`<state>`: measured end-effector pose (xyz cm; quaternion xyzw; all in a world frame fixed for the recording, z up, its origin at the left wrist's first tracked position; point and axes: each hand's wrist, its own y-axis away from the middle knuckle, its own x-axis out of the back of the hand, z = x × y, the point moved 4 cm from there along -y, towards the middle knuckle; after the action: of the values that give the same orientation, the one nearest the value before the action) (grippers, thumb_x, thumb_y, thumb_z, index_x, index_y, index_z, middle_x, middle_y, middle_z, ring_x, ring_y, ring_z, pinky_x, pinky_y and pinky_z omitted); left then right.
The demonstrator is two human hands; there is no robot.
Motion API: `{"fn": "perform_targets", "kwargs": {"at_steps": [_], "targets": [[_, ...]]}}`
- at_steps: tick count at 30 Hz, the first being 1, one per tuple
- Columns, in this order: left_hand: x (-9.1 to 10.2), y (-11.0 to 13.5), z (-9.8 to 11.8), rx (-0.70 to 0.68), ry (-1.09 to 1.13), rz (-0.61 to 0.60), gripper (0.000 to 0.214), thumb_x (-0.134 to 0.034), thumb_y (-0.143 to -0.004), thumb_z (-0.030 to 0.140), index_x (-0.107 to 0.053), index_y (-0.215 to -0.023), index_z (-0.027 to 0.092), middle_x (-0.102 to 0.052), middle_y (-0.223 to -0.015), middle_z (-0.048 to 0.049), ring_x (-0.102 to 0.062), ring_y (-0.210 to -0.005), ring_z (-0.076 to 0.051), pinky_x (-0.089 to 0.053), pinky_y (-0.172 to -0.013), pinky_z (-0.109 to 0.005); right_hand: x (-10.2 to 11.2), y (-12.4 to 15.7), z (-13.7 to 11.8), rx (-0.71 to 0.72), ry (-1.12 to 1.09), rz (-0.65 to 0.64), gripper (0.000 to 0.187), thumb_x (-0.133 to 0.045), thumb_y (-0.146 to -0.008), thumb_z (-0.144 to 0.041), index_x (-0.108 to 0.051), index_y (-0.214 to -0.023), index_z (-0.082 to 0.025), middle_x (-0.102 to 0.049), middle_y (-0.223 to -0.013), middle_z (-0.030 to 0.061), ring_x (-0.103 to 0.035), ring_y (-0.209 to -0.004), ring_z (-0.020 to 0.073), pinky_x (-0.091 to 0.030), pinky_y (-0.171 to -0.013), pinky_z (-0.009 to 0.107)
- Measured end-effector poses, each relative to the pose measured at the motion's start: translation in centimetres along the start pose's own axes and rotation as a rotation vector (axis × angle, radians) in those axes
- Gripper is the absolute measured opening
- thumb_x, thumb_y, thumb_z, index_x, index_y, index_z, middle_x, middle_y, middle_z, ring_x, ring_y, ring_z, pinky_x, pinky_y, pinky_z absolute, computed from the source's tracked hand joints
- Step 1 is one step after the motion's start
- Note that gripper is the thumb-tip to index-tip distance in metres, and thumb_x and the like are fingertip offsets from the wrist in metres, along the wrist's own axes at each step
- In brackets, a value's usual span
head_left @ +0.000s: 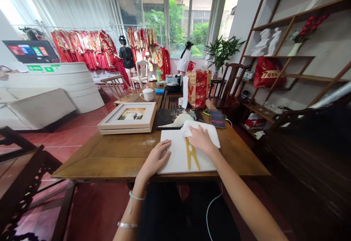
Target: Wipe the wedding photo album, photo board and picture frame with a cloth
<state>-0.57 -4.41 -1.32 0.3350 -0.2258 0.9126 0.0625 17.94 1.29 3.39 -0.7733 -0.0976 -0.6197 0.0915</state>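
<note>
A white panel [175, 157] lies flat at the near edge of the wooden table. My left hand [157, 157] rests on its left edge, fingers stretched out and thumb apart. Across the panel's far right part lies a white cloth [211, 133] with a scalloped border. My right hand [199, 138] presses down on this cloth, its fingers bent into the folds and fingertips partly hidden. Just below that hand, a yellow A-shaped clamp [189, 157] lies on the panel, its two legs towards me. Its top end is close to my right fingers; whether they touch it I cannot tell.
Stacked picture frames [127, 118] lie left of the panel. Behind it is a dark picture [178, 118]; a phone [218, 118] with a cable lies to the right. Further back stand a white teapot [148, 94] and a red paper bag [201, 89]. Two people are by the windows.
</note>
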Motion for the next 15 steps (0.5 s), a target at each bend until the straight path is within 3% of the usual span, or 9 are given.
{"fn": "perform_targets", "kwargs": {"at_steps": [4, 9, 12, 15], "targets": [[0.1, -0.2, 0.1, 0.021, 0.025, 0.011, 0.035, -0.049, -0.086, 0.026, -0.062, -0.117, 0.016, -0.058, -0.129, -0.0110, -0.050, -0.124, -0.025, -0.036, -0.108, -0.044, -1.3, 2.2, -2.2, 0.080, 0.042, 0.051, 0.057, -0.043, -0.080, -0.015, -0.043, -0.136, -0.011, -0.032, -0.149, 0.0105, -0.013, -0.138, 0.0353, -0.009, -0.109, 0.057], [0.4, -0.3, 0.3, 0.032, 0.051, 0.061, 0.034, -0.038, -0.090, 0.023, -0.066, -0.108, 0.016, -0.063, -0.123, -0.0094, -0.056, -0.117, -0.021, -0.040, -0.105, -0.040, -2.8, 7.8, -6.6, 0.330, -0.001, 0.098, 0.065, -0.046, -0.076, -0.016, -0.037, -0.140, -0.006, -0.029, -0.149, 0.0143, -0.011, -0.139, 0.0331, 0.000, -0.111, 0.055], [0.5, -0.3, 0.4, 0.012, 0.043, 0.094, 0.033, -0.038, -0.089, 0.020, -0.065, -0.109, 0.015, -0.062, -0.123, -0.0106, -0.058, -0.114, -0.021, -0.043, -0.102, -0.037, -2.5, 11.5, -7.0, 0.460, -0.136, -0.003, 0.072, -0.048, -0.071, -0.015, -0.035, -0.142, -0.012, -0.029, -0.150, 0.0087, -0.009, -0.141, 0.0279, 0.000, -0.113, 0.051], [0.3, -0.1, 0.7, -0.013, 0.013, 0.086, 0.034, -0.041, -0.088, 0.018, -0.063, -0.112, 0.013, -0.060, -0.126, -0.0130, -0.056, -0.117, -0.022, -0.042, -0.103, -0.038, -1.3, 13.6, -5.0, 0.557, -0.294, -0.164, 0.077, -0.045, -0.062, -0.009, -0.042, -0.139, -0.021, -0.037, -0.147, 0.0008, -0.015, -0.140, 0.0207, -0.005, -0.115, 0.045]]}}
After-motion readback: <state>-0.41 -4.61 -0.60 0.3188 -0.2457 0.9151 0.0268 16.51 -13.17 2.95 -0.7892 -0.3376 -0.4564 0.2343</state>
